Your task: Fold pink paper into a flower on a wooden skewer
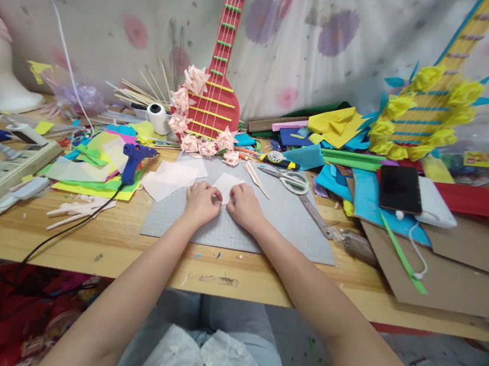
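Observation:
A small piece of pale pink paper (227,184) is pinched between my two hands, low over the grey cutting mat (300,237). My left hand (203,203) has its fingertips closed on the paper's left edge. On the opposite edge, my right hand (244,207) grips with curled fingers. Flat pale pink sheets (171,179) lie just left of my hands, partly on the mat. A narrow folded pink strip (257,180) rests right of them, near the scissors (292,180) with pale handles.
A red paper lute (219,100) with pink flowers stands behind the mat; a yellow one (426,116) leans at right. A blue glue gun (133,163) trails its cord on the left. A metal ruler (316,217) and a phone (400,189) on cardboard lie right.

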`<state>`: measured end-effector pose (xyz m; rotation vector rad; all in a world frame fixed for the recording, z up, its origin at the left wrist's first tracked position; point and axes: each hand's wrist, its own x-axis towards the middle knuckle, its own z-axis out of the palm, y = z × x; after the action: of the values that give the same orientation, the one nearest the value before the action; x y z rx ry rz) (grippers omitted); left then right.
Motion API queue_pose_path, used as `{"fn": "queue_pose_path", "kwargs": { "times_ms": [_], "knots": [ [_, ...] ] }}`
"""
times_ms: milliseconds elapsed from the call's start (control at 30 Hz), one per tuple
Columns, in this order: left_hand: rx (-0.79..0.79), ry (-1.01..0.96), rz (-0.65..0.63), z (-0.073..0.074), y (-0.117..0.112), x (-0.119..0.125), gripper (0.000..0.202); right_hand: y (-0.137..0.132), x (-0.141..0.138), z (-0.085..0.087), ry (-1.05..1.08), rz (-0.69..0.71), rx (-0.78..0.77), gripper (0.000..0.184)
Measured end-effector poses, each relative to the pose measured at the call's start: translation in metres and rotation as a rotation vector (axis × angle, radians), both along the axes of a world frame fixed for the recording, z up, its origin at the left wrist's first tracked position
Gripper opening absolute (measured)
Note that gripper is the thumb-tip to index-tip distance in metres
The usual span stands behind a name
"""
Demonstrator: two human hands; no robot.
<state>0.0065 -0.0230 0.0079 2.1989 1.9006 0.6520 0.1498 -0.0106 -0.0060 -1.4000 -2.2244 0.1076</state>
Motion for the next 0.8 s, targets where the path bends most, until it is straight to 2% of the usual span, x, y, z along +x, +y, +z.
{"fn": "queue_pose_path", "kwargs": {
  "times_ms": [133,233,333,400,500,600,733,800],
  "knots": [
    [-0.025,-0.019,-0.008,0.001,0.000,-0.005,0.019,0.000,0.002,-0.002,0.031,-0.009,-0.021,0.021],
    [-0.022,-0.087,-0.089,-0.001,0.000,-0.011,0.026,0.001,0.003,-0.002,0.042,-0.009,-0.033,0.022],
    [0.027,-0.294,-0.174,-0.005,0.004,-0.018,0.037,0.001,0.004,-0.002,0.074,-0.003,-0.052,0.022],
    [0.046,-0.442,-0.162,-0.008,0.007,-0.021,0.039,0.002,0.006,-0.002,0.125,0.005,-0.063,0.022],
    [0.024,-0.563,-0.103,-0.011,0.014,-0.022,0.039,0.003,0.009,-0.002,0.225,0.024,-0.078,0.018],
    [-0.079,-0.628,-0.034,-0.005,0.021,-0.018,0.034,0.002,0.010,-0.001,0.273,0.045,-0.091,0.015],
    [-0.356,-0.688,0.068,0.015,0.026,-0.011,0.034,0.000,0.010,0.001,0.262,0.059,-0.106,0.016],
    [-0.434,-0.663,0.096,0.026,0.027,-0.008,0.037,0.001,0.010,0.000,0.263,0.054,-0.113,0.016]
  ]
}}
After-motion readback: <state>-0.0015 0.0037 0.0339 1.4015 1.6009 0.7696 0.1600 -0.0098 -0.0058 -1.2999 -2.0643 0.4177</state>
